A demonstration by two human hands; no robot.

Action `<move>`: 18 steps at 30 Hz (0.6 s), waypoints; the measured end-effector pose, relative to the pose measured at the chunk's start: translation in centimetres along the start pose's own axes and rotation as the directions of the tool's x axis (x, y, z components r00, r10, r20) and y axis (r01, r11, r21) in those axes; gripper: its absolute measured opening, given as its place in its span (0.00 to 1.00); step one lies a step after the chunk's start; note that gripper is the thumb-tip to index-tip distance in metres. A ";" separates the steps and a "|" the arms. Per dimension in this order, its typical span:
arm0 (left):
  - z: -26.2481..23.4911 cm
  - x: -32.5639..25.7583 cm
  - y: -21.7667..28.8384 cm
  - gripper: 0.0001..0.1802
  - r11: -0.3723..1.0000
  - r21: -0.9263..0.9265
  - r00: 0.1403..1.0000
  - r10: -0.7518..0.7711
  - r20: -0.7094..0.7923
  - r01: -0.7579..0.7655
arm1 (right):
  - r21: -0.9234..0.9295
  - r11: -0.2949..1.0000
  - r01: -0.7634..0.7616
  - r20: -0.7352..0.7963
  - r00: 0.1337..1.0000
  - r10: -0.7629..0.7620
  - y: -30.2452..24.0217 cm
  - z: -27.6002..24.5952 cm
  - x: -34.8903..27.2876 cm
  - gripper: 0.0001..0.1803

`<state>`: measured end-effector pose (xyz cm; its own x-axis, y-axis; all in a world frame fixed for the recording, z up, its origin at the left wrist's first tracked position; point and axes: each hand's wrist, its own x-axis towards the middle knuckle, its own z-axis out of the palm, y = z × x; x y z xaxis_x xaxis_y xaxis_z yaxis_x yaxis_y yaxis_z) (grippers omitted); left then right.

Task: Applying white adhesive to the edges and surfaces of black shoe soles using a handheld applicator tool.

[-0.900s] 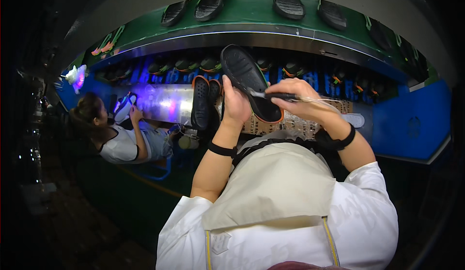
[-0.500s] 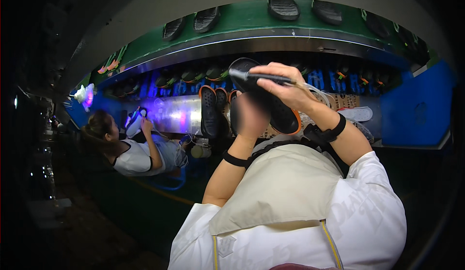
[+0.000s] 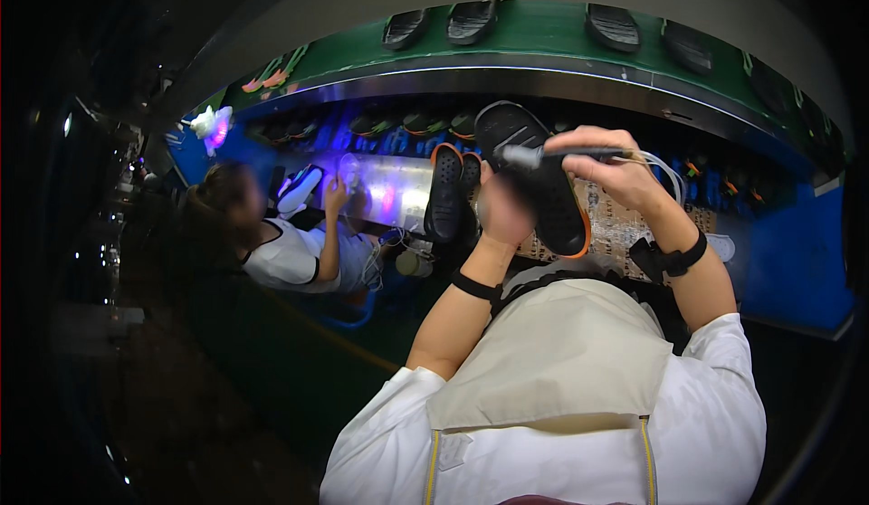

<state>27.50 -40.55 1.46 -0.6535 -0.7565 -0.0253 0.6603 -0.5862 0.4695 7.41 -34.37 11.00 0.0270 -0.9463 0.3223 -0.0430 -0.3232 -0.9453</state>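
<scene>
My left hand (image 3: pixel 505 211), partly blurred, grips a black shoe sole (image 3: pixel 563 220) with an orange edge by its near side. The sole is held up at a slant, its toe end pointing away from me. In my right hand (image 3: pixel 608 163) is a dark-handled brush (image 3: pixel 587 152) with a pale thin tube (image 3: pixel 665 168) running from its rear end. The bristle head (image 3: pixel 522 157) is over the sole's upper middle and seems to touch it. Just left of my left hand, more black, orange-edged soles (image 3: pixel 444 193) stand on the bench.
Beyond the bench a green conveyor belt (image 3: pixel 548 39) carries several black soles (image 3: pixel 472 22). Below it is a shelf row of dark shoe parts (image 3: pixel 421 123). Patterned cardboard (image 3: pixel 625 224) covers the bench near me. To the left sits a co-worker (image 3: pixel 294 247) near a pale-soled shoe (image 3: pixel 299 188).
The brush head has gone from the sole's toe tip to farther down its face, uncovering the toe. My view has shifted, so the bench and co-worker appear farther right.
</scene>
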 end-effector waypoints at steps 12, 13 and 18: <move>1.7 1.3 3.6 0.55 0.984 0.100 0.985 0.135 0.108 -0.146 | -0.426 0.845 0.324 0.316 0.928 -0.196 -1.7 1.3 -1.6 0.19; 1.9 1.4 4.0 0.60 0.995 0.030 0.984 0.090 0.154 -0.095 | -0.350 0.875 0.334 0.444 0.882 -0.158 -1.8 1.2 -1.6 0.17; 3.4 1.2 5.5 0.59 0.983 -0.133 0.987 0.137 0.089 -0.124 | -0.446 0.876 0.184 0.162 0.979 -0.123 -2.6 1.6 -2.3 0.14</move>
<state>29.11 -43.69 7.07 -0.5874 -0.8008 0.1173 0.7796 -0.5209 0.3477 9.07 -31.29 12.67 0.1939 -0.8847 0.4239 -0.4783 -0.4625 -0.7465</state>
